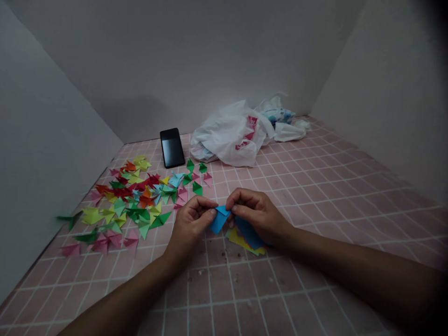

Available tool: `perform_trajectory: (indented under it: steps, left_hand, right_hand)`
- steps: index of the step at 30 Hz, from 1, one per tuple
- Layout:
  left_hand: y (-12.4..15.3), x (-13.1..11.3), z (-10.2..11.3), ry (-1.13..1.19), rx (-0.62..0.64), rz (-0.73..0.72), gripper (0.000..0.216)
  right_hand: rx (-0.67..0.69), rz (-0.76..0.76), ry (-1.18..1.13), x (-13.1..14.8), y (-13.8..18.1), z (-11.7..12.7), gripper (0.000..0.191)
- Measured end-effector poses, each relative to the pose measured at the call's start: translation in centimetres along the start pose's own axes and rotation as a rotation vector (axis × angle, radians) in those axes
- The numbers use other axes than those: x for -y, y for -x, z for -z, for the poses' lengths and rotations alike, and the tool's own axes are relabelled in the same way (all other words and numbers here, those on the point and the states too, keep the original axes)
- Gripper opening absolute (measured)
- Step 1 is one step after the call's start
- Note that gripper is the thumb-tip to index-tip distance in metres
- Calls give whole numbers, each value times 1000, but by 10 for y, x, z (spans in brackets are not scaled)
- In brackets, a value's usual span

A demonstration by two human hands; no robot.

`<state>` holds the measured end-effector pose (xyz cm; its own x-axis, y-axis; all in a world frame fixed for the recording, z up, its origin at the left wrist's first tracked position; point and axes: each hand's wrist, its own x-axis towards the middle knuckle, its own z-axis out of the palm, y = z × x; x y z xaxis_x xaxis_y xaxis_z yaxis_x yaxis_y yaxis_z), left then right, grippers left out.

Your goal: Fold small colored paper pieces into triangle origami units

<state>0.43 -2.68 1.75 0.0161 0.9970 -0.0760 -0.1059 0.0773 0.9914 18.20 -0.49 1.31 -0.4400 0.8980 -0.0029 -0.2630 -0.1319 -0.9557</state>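
Note:
Between my two hands is a small blue folded paper [219,221], its top edge creased over into a flap. My left hand [192,220] pinches its left side between thumb and forefinger. At the upper right corner, my right hand [257,212] grips the same paper with thumb and fingertips. Beneath my right hand lies a stack of coloured paper squares [245,242], with blue on top and yellow showing at the edge; the hand hides part of it. To the left of my hands, several folded paper cranes [140,200] in red, green, yellow, pink and blue lie scattered.
A black phone [172,148] leans near the back wall. Right of it rests a crumpled white plastic bag [234,133] with red print, and a smaller bundle [280,116] with blue patterning lies behind. Pale walls enclose the pink tiled-pattern surface [336,186] on three sides.

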Motion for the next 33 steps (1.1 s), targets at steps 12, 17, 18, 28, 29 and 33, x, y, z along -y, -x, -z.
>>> perform_trajectory:
  steps: [12, 17, 18, 28, 29, 33]
  left_hand:
    - [1, 1, 0, 65, 30, 116, 18]
    - [2, 1, -3, 98, 94, 223, 22]
    - [2, 0, -3, 88, 100, 232, 25]
    - [-1, -2, -4, 4, 45, 171, 34]
    - [-1, -2, -4, -16, 38, 153, 33]
    - [-1, 0, -2, -59, 22, 88, 29]
  right_hand:
    - [-34, 36, 139, 4, -1, -1, 8]
    - [-29, 94, 228, 3, -1, 0, 10]
    - [-25, 101, 240, 3, -1, 1, 10]
    - [-32, 141, 252, -2, -5, 1, 9]
    - [-32, 118, 219, -2, -5, 1, 10]
    - [-41, 35, 116, -2, -6, 0, 10]
